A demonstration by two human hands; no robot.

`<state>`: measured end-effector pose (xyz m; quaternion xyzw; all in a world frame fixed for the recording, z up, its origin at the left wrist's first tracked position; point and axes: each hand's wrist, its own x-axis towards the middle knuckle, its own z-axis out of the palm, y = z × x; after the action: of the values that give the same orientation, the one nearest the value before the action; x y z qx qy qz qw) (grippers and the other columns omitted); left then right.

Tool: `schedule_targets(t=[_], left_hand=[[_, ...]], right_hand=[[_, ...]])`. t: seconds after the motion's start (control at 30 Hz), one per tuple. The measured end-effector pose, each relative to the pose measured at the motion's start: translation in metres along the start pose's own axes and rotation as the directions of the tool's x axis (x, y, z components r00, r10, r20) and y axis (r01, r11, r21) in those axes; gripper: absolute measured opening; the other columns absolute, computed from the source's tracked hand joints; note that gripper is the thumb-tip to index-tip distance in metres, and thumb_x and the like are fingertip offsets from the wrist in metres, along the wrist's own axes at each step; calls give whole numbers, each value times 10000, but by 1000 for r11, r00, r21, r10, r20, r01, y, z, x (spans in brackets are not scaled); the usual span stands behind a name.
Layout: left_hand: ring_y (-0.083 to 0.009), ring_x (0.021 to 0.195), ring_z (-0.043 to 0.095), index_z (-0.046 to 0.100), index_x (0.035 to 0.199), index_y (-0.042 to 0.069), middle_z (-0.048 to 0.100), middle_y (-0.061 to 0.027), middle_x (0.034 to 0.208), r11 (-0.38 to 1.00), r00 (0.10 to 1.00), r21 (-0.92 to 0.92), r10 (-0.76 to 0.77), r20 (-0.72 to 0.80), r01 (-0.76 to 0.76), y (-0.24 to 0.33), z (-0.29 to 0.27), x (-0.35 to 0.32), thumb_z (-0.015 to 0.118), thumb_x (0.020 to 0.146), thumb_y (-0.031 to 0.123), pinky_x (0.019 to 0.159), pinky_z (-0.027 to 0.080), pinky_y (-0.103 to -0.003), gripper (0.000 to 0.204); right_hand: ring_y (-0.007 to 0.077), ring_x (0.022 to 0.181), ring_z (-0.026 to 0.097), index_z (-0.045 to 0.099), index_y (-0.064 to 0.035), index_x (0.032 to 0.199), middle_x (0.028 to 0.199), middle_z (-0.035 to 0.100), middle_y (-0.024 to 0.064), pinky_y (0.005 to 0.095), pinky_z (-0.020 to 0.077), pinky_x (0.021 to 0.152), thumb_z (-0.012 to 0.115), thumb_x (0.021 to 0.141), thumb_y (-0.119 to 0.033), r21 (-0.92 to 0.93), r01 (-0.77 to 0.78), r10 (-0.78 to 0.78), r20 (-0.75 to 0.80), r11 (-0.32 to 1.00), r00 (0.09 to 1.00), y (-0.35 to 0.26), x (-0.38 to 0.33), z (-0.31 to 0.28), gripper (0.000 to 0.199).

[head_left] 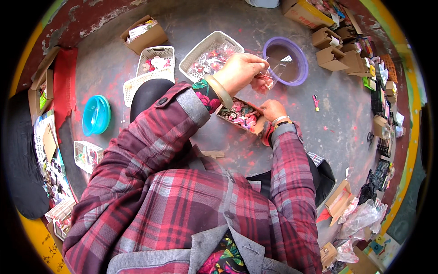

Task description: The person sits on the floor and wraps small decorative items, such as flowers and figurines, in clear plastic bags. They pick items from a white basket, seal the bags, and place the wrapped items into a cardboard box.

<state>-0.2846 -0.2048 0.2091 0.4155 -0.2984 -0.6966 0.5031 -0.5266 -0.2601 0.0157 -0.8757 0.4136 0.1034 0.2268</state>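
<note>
My left hand (242, 71) is raised over the floor, closed in a pinch on a small clear plastic bag (262, 84) with something pink in it. Below it stands an open cardboard box (259, 124) full of small pink and red pieces (242, 114), perhaps hair ornaments. My right hand (273, 110) rests at the box's right corner with its fingers curled; what they hold, if anything, is too small to make out. Just beyond my left hand is a white plastic basket (199, 43) holding clear packets with pink and red pieces.
A purple basin (304, 68) stands at the far right of my hands. Two smaller white baskets (139, 58) and teal bowls (96, 115) are to the left. Cardboard boxes (332, 58) line the right side, with plastic bags (362, 219) nearer me. A small pink-and-yellow item (316, 103) lies on the floor.
</note>
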Motion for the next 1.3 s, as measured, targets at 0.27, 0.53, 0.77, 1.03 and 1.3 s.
schedule_targets(t=[0.27, 0.53, 0.77, 1.03, 1.3], left_hand=[[-225, 786, 630, 523, 1074, -98, 616, -191, 918, 999, 998, 1, -43, 49, 43, 4, -3, -7, 464, 917, 103, 737, 527, -314, 262], [-184, 829, 622, 534, 1078, -85, 611, -159, 967, 999, 991, -34, -24, 130, 28, -1, 4, -5, 468, 922, 121, 781, 514, -277, 266], [-166, 800, 626, 549, 1058, -76, 618, -157, 967, 999, 992, -16, -50, 118, 52, -1, 8, -6, 491, 918, 131, 757, 528, -278, 257], [-153, 791, 623, 586, 1058, -51, 628, -130, 956, 999, 994, 20, 23, 105, -25, -2, 6, -5, 523, 905, 143, 701, 529, -255, 255], [-126, 707, 609, 595, 1037, -32, 626, -89, 872, 998, 984, -64, 31, 173, -20, 6, 5, -8, 502, 866, 62, 621, 531, -237, 216]], right_hand=[[160, 770, 615, 662, -63, 895, 807, 656, 57, 280, 471, 657, 659, 772, -245, 690, -132, 249, -72, 711, 966, -68, -42, -151, 219], [69, 817, 558, 589, -35, 1041, 943, 617, 13, 204, 430, 652, 713, 762, -190, 970, 161, 218, -199, 180, 955, -109, -65, -170, 342], [69, 677, 556, 643, -25, 876, 758, 622, 6, 191, 403, 565, 666, 786, -85, 974, 208, 277, -225, 88, 934, -109, -62, -166, 110], [75, 638, 553, 650, 4, 944, 752, 633, 29, 192, 416, 574, 626, 802, -45, 941, 294, 278, -332, 170, 901, -117, -66, -169, 152], [103, 668, 552, 651, 26, 933, 754, 627, 53, 227, 424, 610, 581, 806, -16, 898, 403, 198, -433, 174, 879, -116, -71, -170, 151]])
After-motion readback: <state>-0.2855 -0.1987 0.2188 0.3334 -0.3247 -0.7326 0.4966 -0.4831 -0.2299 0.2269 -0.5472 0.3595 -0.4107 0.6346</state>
